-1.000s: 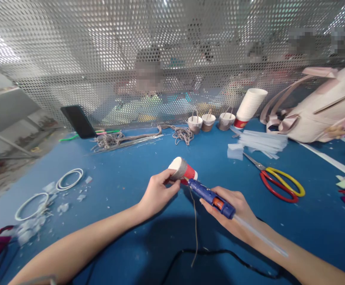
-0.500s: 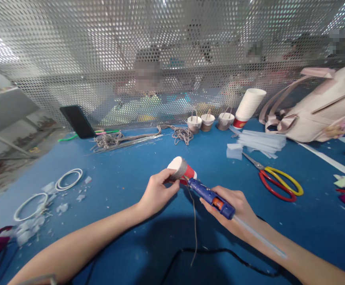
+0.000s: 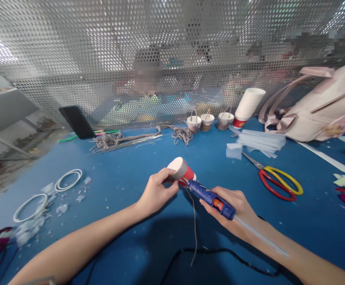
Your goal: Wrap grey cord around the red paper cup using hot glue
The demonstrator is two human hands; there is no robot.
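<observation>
Tilted on its side, a red and white paper cup point(image 3: 189, 174) has grey cord wound around the part near its mouth. My left hand point(image 3: 159, 190) is closed on the cup, thumb and fingers around its wrapped side. From the cup a loose length of cord point(image 3: 195, 225) hangs down toward the table. My right hand point(image 3: 231, 206) grips a blue hot glue gun point(image 3: 203, 192), its nozzle at the red side of the cup beside the cord. A clear glue stick point(image 3: 261, 236) sticks out of the gun's back end. Whether the nozzle touches the cup I cannot tell.
Scissors point(image 3: 275, 180) and translucent strips point(image 3: 258, 141) lie to the right. Several cord-wrapped cups, a paper cup stack point(image 3: 249, 103) and a bag point(image 3: 323, 107) line the back. Cord bundles point(image 3: 109, 140), a phone point(image 3: 77, 122) and white rings point(image 3: 68, 180) are leftward. A black cable point(image 3: 220, 250) crosses in front.
Almost nothing differs. The glue gun's nozzle has shifted very slightly left along the cup; both hands keep their holds.
</observation>
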